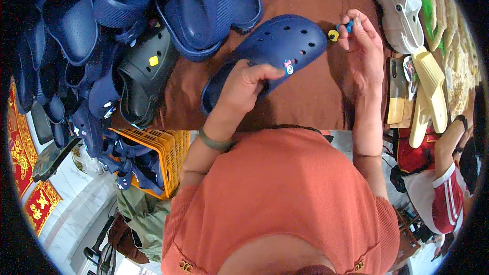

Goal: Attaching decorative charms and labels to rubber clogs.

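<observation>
My left hand (240, 85) grips a navy blue foam clog (277, 38) by its side, fingers inside the opening and thumb near its charms. A small pink and white shoe charm (289, 67) sits in one of the clog's holes; the other visible holes look bare. Just beyond the toe, my right hand (362, 38) is raised and pinches a small blue charm (348, 26) between thumb and fingers. Beside those fingertips is a yellow round charm (333, 35) with a dark mark; whether the hand also holds it, I cannot tell.
Brown cloth (300, 104) covers the table. Navy clogs (196, 15) are heaped at the left, beside a black clog (145, 71). White clogs (400, 15), a phone (396, 81) and cream slides (430, 86) lie right. An orange crate (170, 160) holds more clogs. Another person's arm (451, 140) is at right.
</observation>
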`<control>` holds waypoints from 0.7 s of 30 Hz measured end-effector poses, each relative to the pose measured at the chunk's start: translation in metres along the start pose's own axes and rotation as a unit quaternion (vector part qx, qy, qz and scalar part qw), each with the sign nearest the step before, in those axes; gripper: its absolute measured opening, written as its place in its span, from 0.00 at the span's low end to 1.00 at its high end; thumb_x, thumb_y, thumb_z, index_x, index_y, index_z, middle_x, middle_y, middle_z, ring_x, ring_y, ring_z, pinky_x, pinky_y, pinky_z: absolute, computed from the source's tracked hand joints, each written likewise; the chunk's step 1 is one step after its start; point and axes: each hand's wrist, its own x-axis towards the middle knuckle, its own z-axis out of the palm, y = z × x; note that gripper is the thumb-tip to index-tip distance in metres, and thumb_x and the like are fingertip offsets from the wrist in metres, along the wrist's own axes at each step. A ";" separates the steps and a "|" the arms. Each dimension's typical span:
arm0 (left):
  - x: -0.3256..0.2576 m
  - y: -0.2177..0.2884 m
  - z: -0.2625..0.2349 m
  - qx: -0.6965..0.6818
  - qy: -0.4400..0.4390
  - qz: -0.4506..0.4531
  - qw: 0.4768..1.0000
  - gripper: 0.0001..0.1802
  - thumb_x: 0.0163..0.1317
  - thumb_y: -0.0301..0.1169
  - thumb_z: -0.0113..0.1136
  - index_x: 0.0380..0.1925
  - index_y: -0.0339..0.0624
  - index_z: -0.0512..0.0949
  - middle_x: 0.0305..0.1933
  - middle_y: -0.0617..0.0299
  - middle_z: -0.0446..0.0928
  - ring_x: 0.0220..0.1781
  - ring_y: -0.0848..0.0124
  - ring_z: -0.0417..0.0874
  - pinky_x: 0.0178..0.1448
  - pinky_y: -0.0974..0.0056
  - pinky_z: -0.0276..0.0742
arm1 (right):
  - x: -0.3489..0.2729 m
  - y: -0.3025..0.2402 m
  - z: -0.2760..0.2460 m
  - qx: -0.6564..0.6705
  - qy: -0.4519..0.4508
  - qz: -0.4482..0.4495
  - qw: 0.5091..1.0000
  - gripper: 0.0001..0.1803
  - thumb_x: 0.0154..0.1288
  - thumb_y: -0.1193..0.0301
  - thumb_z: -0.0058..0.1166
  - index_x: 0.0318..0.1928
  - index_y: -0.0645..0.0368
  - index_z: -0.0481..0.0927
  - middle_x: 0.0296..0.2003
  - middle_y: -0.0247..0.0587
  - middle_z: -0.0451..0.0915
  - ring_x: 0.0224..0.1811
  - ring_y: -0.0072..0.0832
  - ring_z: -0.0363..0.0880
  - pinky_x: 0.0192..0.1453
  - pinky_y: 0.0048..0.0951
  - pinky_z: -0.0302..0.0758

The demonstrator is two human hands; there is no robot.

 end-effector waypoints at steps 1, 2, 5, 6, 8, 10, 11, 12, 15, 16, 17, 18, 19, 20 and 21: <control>0.002 0.000 0.005 -0.036 0.021 0.039 0.998 0.08 0.55 0.28 0.59 0.33 0.46 0.85 0.30 0.67 0.80 0.33 0.75 0.78 0.43 0.70 0.73 | 0.001 0.000 -0.002 0.055 -0.003 0.017 0.998 0.11 0.71 0.71 0.46 0.49 0.64 0.73 0.38 0.38 0.77 0.36 0.22 0.74 0.37 0.22 0.71; 0.003 0.002 0.009 -0.072 0.043 0.078 0.993 0.11 0.56 0.28 0.58 0.38 0.46 0.84 0.31 0.67 0.81 0.34 0.75 0.79 0.44 0.69 0.73 | 0.001 -0.001 -0.003 0.108 -0.006 0.034 0.993 0.12 0.71 0.71 0.47 0.50 0.65 0.72 0.37 0.37 0.76 0.36 0.21 0.72 0.37 0.22 0.71; 0.007 0.013 0.014 -0.208 0.075 -0.041 0.974 0.19 0.59 0.25 0.56 0.51 0.46 0.78 0.40 0.63 0.83 0.40 0.73 0.81 0.49 0.68 0.74 | -0.007 0.008 0.015 -0.058 -0.016 0.009 0.998 0.14 0.64 0.68 0.55 0.47 0.62 0.76 0.36 0.33 0.73 0.35 0.22 0.69 0.40 0.23 0.70; 0.008 0.002 0.006 -0.209 0.079 -0.040 0.974 0.19 0.59 0.25 0.56 0.51 0.46 0.78 0.40 0.63 0.83 0.40 0.73 0.81 0.49 0.68 0.74 | -0.011 0.008 0.023 -0.248 -0.014 -0.034 0.968 0.15 0.59 0.68 0.61 0.45 0.61 0.78 0.35 0.32 0.72 0.34 0.23 0.69 0.42 0.24 0.70; 0.016 -0.034 -0.016 0.153 -0.003 0.128 0.980 0.23 0.64 0.24 0.51 0.60 0.47 0.71 0.46 0.58 0.81 0.45 0.70 0.81 0.53 0.66 0.75 | -0.012 0.004 0.030 -0.410 -0.193 -0.173 0.874 0.31 0.39 0.60 0.72 0.48 0.54 0.80 0.33 0.32 0.69 0.39 0.29 0.67 0.48 0.27 0.65; 0.013 -0.005 0.008 -0.047 0.020 0.066 0.997 0.21 0.67 0.37 0.48 0.57 0.41 0.71 0.49 0.58 0.79 0.49 0.69 0.80 0.56 0.64 0.74 | -0.013 0.011 0.036 -0.500 -0.248 -0.237 0.795 0.35 0.38 0.56 0.72 0.51 0.52 0.79 0.36 0.34 0.67 0.43 0.33 0.65 0.50 0.32 0.62; 0.012 0.006 0.016 -0.243 0.039 0.004 0.969 0.29 0.69 0.50 0.45 0.55 0.34 0.71 0.52 0.57 0.77 0.52 0.68 0.79 0.59 0.61 0.74 | -0.013 0.014 0.037 -0.550 -0.257 -0.241 0.757 0.36 0.40 0.49 0.66 0.54 0.45 0.80 0.37 0.33 0.65 0.43 0.35 0.63 0.52 0.38 0.59; 0.014 0.002 0.012 -0.243 0.036 0.003 0.969 0.29 0.69 0.50 0.45 0.55 0.34 0.71 0.52 0.57 0.77 0.52 0.68 0.79 0.59 0.61 0.74 | -0.012 0.016 0.038 -0.552 -0.255 -0.240 0.756 0.36 0.40 0.49 0.66 0.54 0.45 0.80 0.37 0.33 0.65 0.43 0.35 0.63 0.52 0.38 0.59; 0.023 -0.029 -0.005 -0.065 0.047 0.057 0.995 0.29 0.71 0.49 0.43 0.57 0.35 0.68 0.55 0.57 0.75 0.54 0.68 0.78 0.60 0.61 0.73 | -0.006 0.031 0.033 -0.592 -0.269 -0.367 0.665 0.27 0.55 0.45 0.51 0.54 0.37 0.79 0.33 0.31 0.63 0.37 0.32 0.61 0.48 0.40 0.57; 0.025 -0.039 -0.010 -0.036 0.017 0.093 0.995 0.23 0.68 0.34 0.44 0.62 0.40 0.64 0.50 0.54 0.77 0.46 0.67 0.79 0.52 0.63 0.74 | -0.006 0.036 0.032 -0.595 -0.268 -0.366 0.663 0.27 0.55 0.45 0.51 0.54 0.37 0.79 0.33 0.31 0.63 0.37 0.32 0.61 0.48 0.40 0.57; 0.027 -0.046 -0.014 -0.006 -0.013 0.129 0.992 0.29 0.65 0.18 0.44 0.66 0.46 0.60 0.44 0.52 0.79 0.38 0.66 0.79 0.43 0.65 0.75 | -0.006 0.040 0.031 -0.585 -0.256 -0.384 0.667 0.27 0.55 0.45 0.51 0.54 0.38 0.79 0.31 0.31 0.63 0.36 0.32 0.61 0.47 0.39 0.57; 0.027 -0.048 -0.015 -0.009 -0.014 0.129 0.991 0.29 0.65 0.18 0.44 0.66 0.46 0.60 0.44 0.52 0.79 0.38 0.66 0.79 0.43 0.65 0.75 | -0.007 0.043 0.031 -0.574 -0.245 -0.402 0.670 0.26 0.56 0.46 0.52 0.54 0.40 0.79 0.30 0.30 0.63 0.35 0.32 0.61 0.47 0.39 0.57; 0.027 -0.051 -0.016 0.020 0.003 0.129 0.991 0.30 0.62 0.17 0.45 0.66 0.44 0.60 0.43 0.50 0.79 0.37 0.65 0.79 0.43 0.65 0.75 | -0.009 0.045 0.031 -0.576 -0.245 -0.400 0.669 0.26 0.56 0.46 0.52 0.54 0.40 0.79 0.30 0.30 0.63 0.35 0.32 0.61 0.47 0.39 0.57; 0.027 -0.052 -0.016 0.048 0.020 0.129 0.990 0.32 0.59 0.15 0.46 0.65 0.42 0.60 0.41 0.49 0.79 0.36 0.64 0.79 0.43 0.65 0.75 | -0.011 0.047 0.033 -0.579 -0.235 -0.396 0.673 0.25 0.57 0.48 0.52 0.52 0.43 0.79 0.28 0.30 0.64 0.34 0.32 0.61 0.47 0.38 0.57; 0.024 -0.046 -0.012 0.047 0.018 0.129 0.990 0.32 0.59 0.15 0.46 0.65 0.42 0.60 0.41 0.49 0.79 0.36 0.64 0.79 0.43 0.65 0.75 | -0.013 0.049 0.034 -0.581 -0.224 -0.392 0.677 0.23 0.58 0.50 0.52 0.50 0.46 0.79 0.27 0.31 0.64 0.33 0.32 0.62 0.46 0.38 0.57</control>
